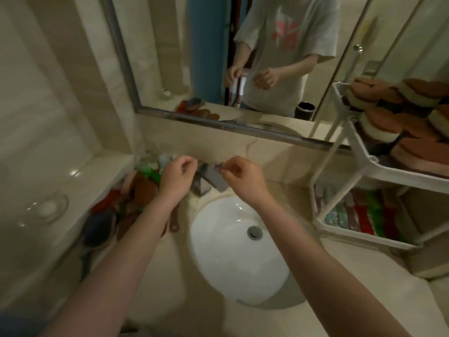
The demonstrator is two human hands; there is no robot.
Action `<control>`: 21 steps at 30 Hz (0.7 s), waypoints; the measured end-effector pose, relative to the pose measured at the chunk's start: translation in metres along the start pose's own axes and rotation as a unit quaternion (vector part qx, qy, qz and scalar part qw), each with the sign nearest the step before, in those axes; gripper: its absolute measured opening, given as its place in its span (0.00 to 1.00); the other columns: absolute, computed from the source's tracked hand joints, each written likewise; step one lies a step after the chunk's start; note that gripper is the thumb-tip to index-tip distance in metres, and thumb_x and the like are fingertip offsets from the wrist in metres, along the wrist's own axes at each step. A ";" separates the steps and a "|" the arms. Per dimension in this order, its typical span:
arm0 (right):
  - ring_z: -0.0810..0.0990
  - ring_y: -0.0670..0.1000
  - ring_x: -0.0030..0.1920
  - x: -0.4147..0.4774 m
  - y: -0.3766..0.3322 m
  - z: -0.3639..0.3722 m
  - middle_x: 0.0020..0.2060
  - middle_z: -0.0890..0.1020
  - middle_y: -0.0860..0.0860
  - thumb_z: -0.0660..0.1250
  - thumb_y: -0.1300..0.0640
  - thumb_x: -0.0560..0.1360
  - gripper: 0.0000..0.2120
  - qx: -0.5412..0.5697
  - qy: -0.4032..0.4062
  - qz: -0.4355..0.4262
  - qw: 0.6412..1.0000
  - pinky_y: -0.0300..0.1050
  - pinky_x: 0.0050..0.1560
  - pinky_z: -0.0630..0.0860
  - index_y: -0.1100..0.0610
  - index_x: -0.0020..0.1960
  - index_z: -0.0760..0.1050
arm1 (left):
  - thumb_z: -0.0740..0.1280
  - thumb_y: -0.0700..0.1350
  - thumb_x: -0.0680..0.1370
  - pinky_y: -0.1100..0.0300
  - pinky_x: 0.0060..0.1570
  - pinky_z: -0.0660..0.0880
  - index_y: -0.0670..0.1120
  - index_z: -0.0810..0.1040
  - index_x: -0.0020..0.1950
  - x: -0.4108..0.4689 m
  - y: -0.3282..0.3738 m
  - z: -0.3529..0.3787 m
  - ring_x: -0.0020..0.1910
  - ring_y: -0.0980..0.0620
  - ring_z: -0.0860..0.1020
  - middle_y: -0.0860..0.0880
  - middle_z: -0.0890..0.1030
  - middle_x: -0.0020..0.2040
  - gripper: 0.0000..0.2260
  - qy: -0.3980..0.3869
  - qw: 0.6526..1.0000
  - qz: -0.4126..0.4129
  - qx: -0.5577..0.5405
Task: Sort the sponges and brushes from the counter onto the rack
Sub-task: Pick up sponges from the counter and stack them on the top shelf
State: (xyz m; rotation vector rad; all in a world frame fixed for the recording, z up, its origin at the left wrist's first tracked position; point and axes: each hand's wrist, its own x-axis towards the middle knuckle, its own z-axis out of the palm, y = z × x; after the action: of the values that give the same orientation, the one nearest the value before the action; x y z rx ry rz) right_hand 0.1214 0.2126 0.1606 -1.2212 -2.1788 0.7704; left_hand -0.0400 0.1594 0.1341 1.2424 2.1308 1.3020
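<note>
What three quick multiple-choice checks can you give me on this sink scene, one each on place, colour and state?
1. The unsorted pile of sponges and brushes lies:
A left of the sink
B inside the basin
C on the floor

2. The sink basin is:
A blue
B white
C black

3. The lowest tier of the rack is:
A empty
B upside down
C loaded with brushes

Answers:
1. A, the pile sits on the counter near the left hand.
2. B, the bowl shows plain white.
3. C, red and green brushes lie in that tier.
</note>
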 end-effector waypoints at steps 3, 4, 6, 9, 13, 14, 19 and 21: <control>0.80 0.54 0.49 0.000 -0.014 0.051 0.46 0.83 0.54 0.68 0.56 0.74 0.09 0.002 -0.070 -0.002 0.998 0.42 0.44 0.71 0.58 0.53 0.79 | 0.62 0.49 0.78 0.62 0.51 0.68 0.44 0.79 0.52 -0.010 -0.051 -0.041 0.52 0.49 0.75 0.46 0.78 0.51 0.11 0.021 0.997 -0.045 0.058; 0.79 0.54 0.50 0.000 -0.019 0.068 0.47 0.82 0.54 0.68 0.56 0.74 0.10 -0.002 -0.095 -0.002 0.995 0.41 0.44 0.69 0.58 0.54 0.79 | 0.62 0.50 0.77 0.59 0.54 0.69 0.45 0.79 0.51 -0.012 -0.069 -0.054 0.56 0.47 0.75 0.45 0.78 0.54 0.11 0.029 0.995 -0.060 0.075; 0.79 0.54 0.51 0.000 -0.027 0.099 0.49 0.82 0.53 0.67 0.54 0.75 0.11 -0.011 -0.141 -0.002 0.990 0.41 0.45 0.69 0.57 0.56 0.78 | 0.63 0.48 0.78 0.56 0.54 0.72 0.45 0.79 0.50 -0.021 -0.097 -0.078 0.57 0.45 0.76 0.45 0.78 0.62 0.08 0.045 0.991 -0.110 0.069; 0.79 0.55 0.53 0.001 -0.035 0.140 0.51 0.81 0.54 0.67 0.54 0.75 0.13 -0.022 -0.197 0.002 0.980 0.43 0.47 0.71 0.57 0.58 0.76 | 0.63 0.45 0.77 0.58 0.45 0.69 0.43 0.80 0.51 -0.035 -0.134 -0.104 0.51 0.44 0.78 0.44 0.81 0.52 0.08 0.083 0.979 -0.165 0.083; 0.78 0.57 0.54 0.006 -0.040 0.183 0.52 0.81 0.56 0.66 0.53 0.75 0.15 -0.033 -0.241 0.023 0.970 0.44 0.47 0.70 0.58 0.59 0.74 | 0.66 0.45 0.76 0.58 0.48 0.68 0.42 0.79 0.54 -0.045 -0.177 -0.129 0.53 0.44 0.78 0.43 0.81 0.53 0.10 0.095 0.966 -0.218 0.105; 0.78 0.57 0.55 0.008 -0.041 0.192 0.53 0.81 0.57 0.66 0.53 0.75 0.16 -0.038 -0.243 0.029 0.969 0.44 0.48 0.70 0.58 0.60 0.74 | 0.66 0.45 0.76 0.57 0.49 0.70 0.41 0.79 0.55 -0.046 -0.187 -0.132 0.54 0.43 0.78 0.42 0.81 0.54 0.11 0.091 0.963 -0.231 0.108; 0.74 0.61 0.61 0.033 -0.050 0.232 0.61 0.75 0.59 0.66 0.49 0.74 0.23 -0.066 -0.239 0.044 0.968 0.53 0.61 0.72 0.58 0.66 0.69 | 0.69 0.54 0.72 0.52 0.54 0.73 0.43 0.73 0.62 -0.046 -0.218 -0.132 0.57 0.42 0.75 0.42 0.77 0.59 0.23 0.045 0.945 -0.280 0.164; 0.72 0.62 0.63 0.045 -0.055 0.246 0.64 0.72 0.59 0.67 0.44 0.73 0.29 -0.088 -0.232 0.067 0.966 0.56 0.63 0.71 0.57 0.68 0.65 | 0.70 0.57 0.70 0.51 0.60 0.70 0.42 0.69 0.66 -0.042 -0.221 -0.127 0.63 0.41 0.71 0.41 0.72 0.64 0.30 0.034 0.937 -0.288 0.197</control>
State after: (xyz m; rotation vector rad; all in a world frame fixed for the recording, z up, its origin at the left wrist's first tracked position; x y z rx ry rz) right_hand -0.0976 0.1730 0.0335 -1.3977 -2.6054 1.0216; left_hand -0.2120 0.0144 0.0066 0.6005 2.6136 0.6954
